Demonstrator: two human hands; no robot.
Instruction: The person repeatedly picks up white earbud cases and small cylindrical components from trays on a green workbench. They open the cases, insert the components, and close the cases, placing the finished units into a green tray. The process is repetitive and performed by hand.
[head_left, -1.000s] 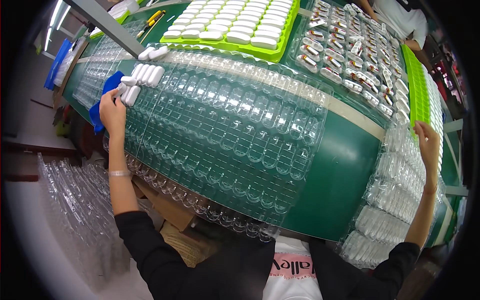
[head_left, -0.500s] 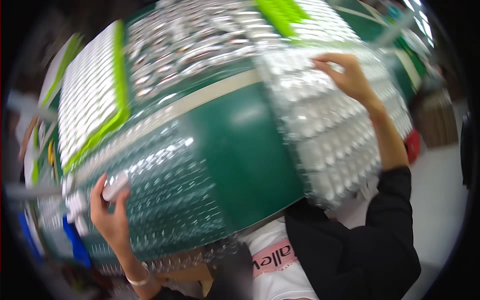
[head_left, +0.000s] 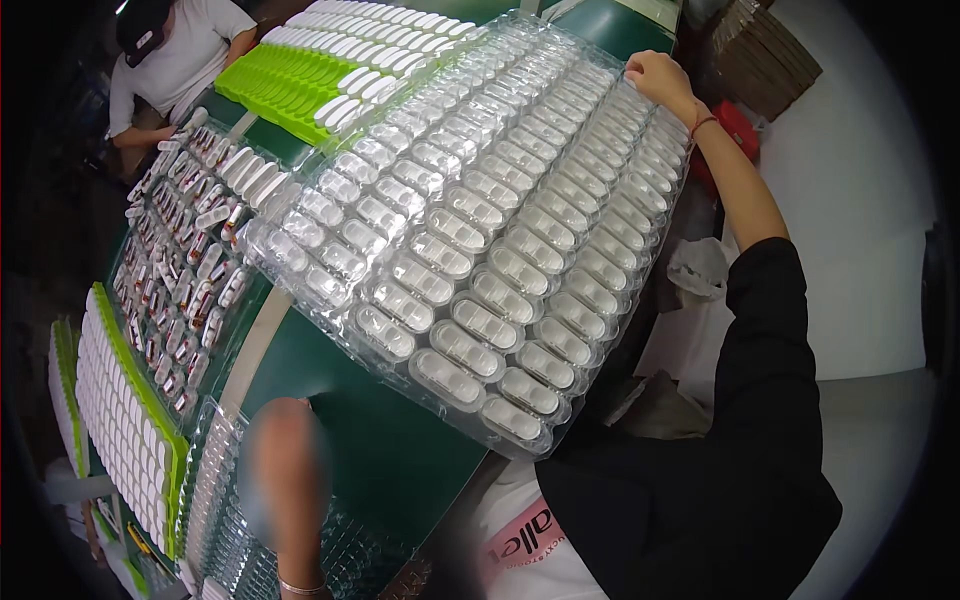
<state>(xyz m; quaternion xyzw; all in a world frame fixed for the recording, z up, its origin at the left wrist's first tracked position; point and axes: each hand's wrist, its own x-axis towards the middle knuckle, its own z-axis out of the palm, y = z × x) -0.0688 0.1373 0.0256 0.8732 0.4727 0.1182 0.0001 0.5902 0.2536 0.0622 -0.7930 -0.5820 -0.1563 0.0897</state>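
Note:
A wide clear plastic blister tray (head_left: 480,330) with rows of oblong wells lies slanted across the green table (head_left: 350,385). At its far right edge, my right hand (head_left: 658,80) has its fingers curled in; whatever they may hold is hidden. My left hand (head_left: 288,460) is smeared by motion at the lower left, so neither its fingers nor anything in them can be made out. Beneath and beside it lies another clear plastic tray (head_left: 350,555) of small wells.
Farther left lies a tray of small white-and-dark oblong devices (head_left: 185,265). Bright green trays of white oblong pieces stand at the left (head_left: 130,430) and at the back (head_left: 290,100). A person in white (head_left: 185,60) works across the table. Stacked cardboard (head_left: 765,60) is at the far right.
The whole view has swung toward the right. My right hand has gone from above the wells to the tray's far edge. The white oblong piece in my left hand no longer shows.

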